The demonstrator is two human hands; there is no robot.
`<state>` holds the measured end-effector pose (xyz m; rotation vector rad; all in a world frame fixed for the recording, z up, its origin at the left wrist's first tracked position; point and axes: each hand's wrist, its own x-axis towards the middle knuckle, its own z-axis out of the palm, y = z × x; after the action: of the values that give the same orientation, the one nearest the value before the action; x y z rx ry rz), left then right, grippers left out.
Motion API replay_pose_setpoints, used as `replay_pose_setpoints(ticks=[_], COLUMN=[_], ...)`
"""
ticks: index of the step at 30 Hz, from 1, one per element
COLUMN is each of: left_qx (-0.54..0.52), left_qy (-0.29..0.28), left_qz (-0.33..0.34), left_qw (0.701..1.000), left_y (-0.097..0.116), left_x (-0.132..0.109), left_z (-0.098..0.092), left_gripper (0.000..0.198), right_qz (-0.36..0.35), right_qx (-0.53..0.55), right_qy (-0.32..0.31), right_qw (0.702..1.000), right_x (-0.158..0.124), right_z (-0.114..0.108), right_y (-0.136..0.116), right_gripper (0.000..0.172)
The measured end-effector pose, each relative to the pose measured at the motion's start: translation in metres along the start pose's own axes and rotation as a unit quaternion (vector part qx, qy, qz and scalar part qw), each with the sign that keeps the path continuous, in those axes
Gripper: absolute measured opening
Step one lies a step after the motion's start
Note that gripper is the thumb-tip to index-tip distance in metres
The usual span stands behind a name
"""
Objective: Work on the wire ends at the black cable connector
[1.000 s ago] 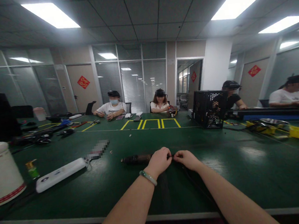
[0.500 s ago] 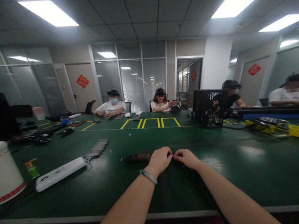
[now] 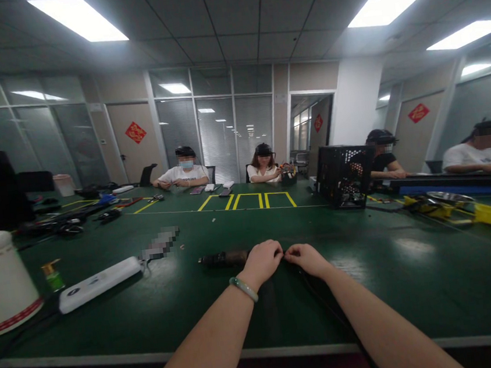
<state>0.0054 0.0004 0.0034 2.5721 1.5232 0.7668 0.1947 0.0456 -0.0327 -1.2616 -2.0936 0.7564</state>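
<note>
Left grip [image 3: 263,262] curls firmly over the rear of the dark tool [image 3: 226,259]. Right grip [image 3: 308,260] pinches the black cord [image 3: 323,300] just beside it.

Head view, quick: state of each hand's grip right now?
Left hand: closed, apparently on the dark tool, contact hidden.
Right hand: closed, apparently pinching the black cord.

The worktop [image 3: 146,323] is smooth and glossy, with pale patches of reflected light, while the tool [image 3: 231,259] looks like matt plastic with a metallic tip [image 3: 200,261]. The bangle [image 3: 244,290] has a polished, stone-like finish, and the white strip [image 3: 102,283] looks like smooth plastic. The black case [image 3: 336,177] looks like metal, perforated on one side, and the red signs [image 3: 135,133] look like paper.
</note>
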Motion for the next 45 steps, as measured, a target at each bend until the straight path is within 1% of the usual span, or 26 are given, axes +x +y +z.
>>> replay_pose_setpoints(ticks=[5, 11, 15, 20, 25, 29, 36, 41, 45], left_qx=[-0.013, -0.017, -0.009, -0.012, -0.009, 0.001, 0.039, 0.046, 0.008], left_qy=[-0.001, 0.001, -0.004, 0.004, 0.012, 0.013, 0.045, 0.030, 0.009], left_qz=[0.017, -0.002, 0.017, -0.001, 0.027, 0.008, 0.037, 0.029, -0.009], left_qw=[1.000, 1.000, 1.000, 1.000, 1.000, 1.000, 0.998, 0.998, 1.000], left_y=[-0.0026, -0.0025, -0.0002, -0.0010, -0.0037, -0.0036, 0.0029, 0.0017, -0.0024], left_x=[0.0001, -0.0002, -0.0002, -0.0004, 0.0001, -0.0009, -0.0023, -0.0016, -0.0008], left_z=[0.0016, 0.0006, -0.0014, -0.0005, 0.0023, 0.0014, -0.0055, -0.0041, 0.0007], left_gripper=[0.017, 0.018, 0.016, 0.017, 0.015, 0.014, 0.012, 0.010, 0.011], right_qz=[0.004, -0.007, -0.006, 0.006, 0.005, 0.005, 0.019, 0.019, 0.012], right_qx=[0.004, 0.008, 0.007, 0.007, 0.005, 0.006, 0.020, 0.022, 0.028], right_qy=[-0.001, -0.001, 0.001, 0.001, 0.001, 0.004, 0.001, 0.000, -0.001], right_qw=[1.000, 1.000, 1.000, 1.000, 1.000, 1.000, 1.000, 1.000, 1.000], right_x=[0.0004, 0.0011, 0.0014, 0.0001, -0.0014, -0.0003, 0.0003, 0.0009, 0.0015], right_z=[-0.0002, 0.0002, 0.0004, 0.0001, -0.0007, -0.0001, 0.0003, 0.0006, 0.0014], right_y=[0.0001, 0.0015, 0.0008, -0.0020, -0.0059, -0.0054, -0.0033, -0.0023, -0.0018], right_gripper=[0.025, 0.024, 0.022, 0.023, 0.021, 0.021, 0.019, 0.017, 0.019])
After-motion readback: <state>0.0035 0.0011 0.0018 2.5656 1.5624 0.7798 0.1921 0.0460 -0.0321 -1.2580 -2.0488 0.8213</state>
